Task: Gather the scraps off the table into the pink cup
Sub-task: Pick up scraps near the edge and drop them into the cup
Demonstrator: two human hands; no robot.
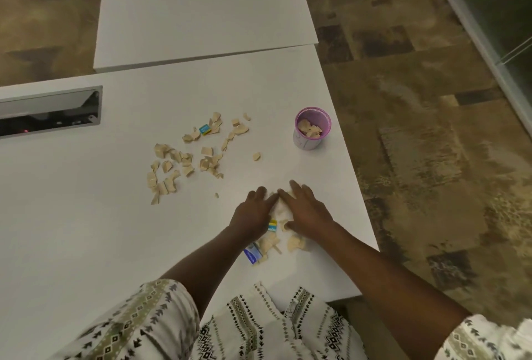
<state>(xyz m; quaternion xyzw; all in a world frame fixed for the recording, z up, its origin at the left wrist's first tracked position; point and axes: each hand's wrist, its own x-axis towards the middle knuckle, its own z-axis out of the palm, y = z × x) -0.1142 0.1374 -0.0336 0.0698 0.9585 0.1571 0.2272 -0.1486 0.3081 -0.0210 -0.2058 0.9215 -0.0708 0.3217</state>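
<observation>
A small heap of torn beige paper scraps (279, 207) lies near the right edge of the flat white worktop (86, 215), pressed between 2 hands. The left hand (253, 212) and the right hand (306, 210) lie palm down on either side of it. Their fingers are straight and released, grasping nothing, and the tips nearly meet over the heap. More beige pieces (295, 243) sit between the wrists. A yellow-and-blue printed scrap (272, 225) lies just beside the left hand and a blue-and-white printed scrap (253, 254) beside the left forearm.

Further along the right edge, well apart from the heap, the small round pink cup (312, 129) stands upright with a few beige bits (309, 128) inside it. To its left, in the middle of the worktop, a loose scatter of beige scraps (184, 164) lies spread out, with a small blue-and-yellow piece (205, 129) among the far ones.

A rectangular metal-rimmed cable slot (49, 112) is set in near the far left edge. A second white table top (201, 8) butts against the far edge. Patterned white sleeves (138, 319) cover the upper arms, and mottled brown carpet (431, 158) runs along the right.
</observation>
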